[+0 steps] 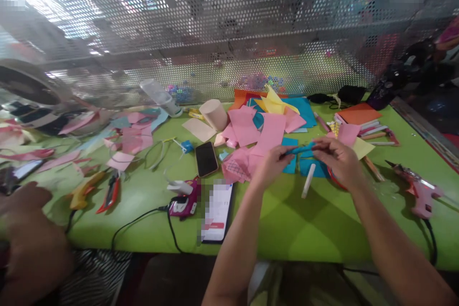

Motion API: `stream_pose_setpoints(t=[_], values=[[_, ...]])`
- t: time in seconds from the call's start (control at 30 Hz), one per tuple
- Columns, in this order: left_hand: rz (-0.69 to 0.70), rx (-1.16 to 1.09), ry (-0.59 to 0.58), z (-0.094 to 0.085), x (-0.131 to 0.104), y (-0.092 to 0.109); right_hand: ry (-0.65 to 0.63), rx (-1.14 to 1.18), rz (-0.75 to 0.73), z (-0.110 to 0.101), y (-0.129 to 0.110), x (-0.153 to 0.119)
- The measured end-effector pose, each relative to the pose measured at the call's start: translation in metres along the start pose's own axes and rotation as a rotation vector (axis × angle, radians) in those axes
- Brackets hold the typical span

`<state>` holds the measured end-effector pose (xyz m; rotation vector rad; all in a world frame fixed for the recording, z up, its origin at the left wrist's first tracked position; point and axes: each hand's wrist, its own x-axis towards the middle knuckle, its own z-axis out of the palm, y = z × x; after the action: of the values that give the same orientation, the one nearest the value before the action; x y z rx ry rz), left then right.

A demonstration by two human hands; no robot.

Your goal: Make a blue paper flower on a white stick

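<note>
A narrow blue strip (pixel 301 148), folded or rolled, is stretched between my two hands above the table. My left hand (pixel 275 163) pinches its left end, and the fingers of my right hand (pixel 337 158) close on the other end. Whether it is paper or felt I cannot tell. Flat blue pieces (pixel 311 168) lie just under the hands. Below them a short white stick (pixel 308 180) rests on the green tabletop. A red curved edge (pixel 335 179) shows beside my right hand, mostly hidden. Pink sheets (pixel 272 131) are heaped behind my left hand.
On the right lies a pink glue gun (pixel 418 191). Left of my arm are a lit phone (pixel 218 213), a dark phone (pixel 206 159) and a purple power strip (pixel 184 201) with cables. Another person's hand (pixel 28 220) is at far left, near red-handled pliers (pixel 110 191). Perforated metal (pixel 215 24) stands behind.
</note>
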<state>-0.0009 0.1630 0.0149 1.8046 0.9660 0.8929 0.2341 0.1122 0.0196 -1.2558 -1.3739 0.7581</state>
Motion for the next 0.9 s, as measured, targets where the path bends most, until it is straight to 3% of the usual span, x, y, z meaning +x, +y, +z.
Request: stream_pose_setpoints(t=[0.17,0.3,0.47,0.6,0.73,0.9], values=[[-0.015,0.186,0.188,-0.024,-0.003,0.004,0.328,0.045,-0.037,-0.021,0.008,0.01],[-0.06,0.315,0.274,-0.019,-0.008,0.0,0.372,0.076,-0.006,-0.027,0.015,0.016],[-0.105,0.502,0.219,0.005,-0.017,-0.012,0.324,-0.007,0.009,-0.023,0.012,0.013],[-0.119,0.712,0.157,0.023,-0.022,-0.018,0.361,-0.008,0.001,-0.02,0.003,0.01],[-0.147,0.888,0.113,0.028,-0.023,-0.013,0.346,-0.016,0.05,-0.019,-0.001,0.008],[-0.198,0.944,0.058,0.03,-0.025,-0.012,0.346,-0.051,0.036,-0.021,0.009,0.007]])
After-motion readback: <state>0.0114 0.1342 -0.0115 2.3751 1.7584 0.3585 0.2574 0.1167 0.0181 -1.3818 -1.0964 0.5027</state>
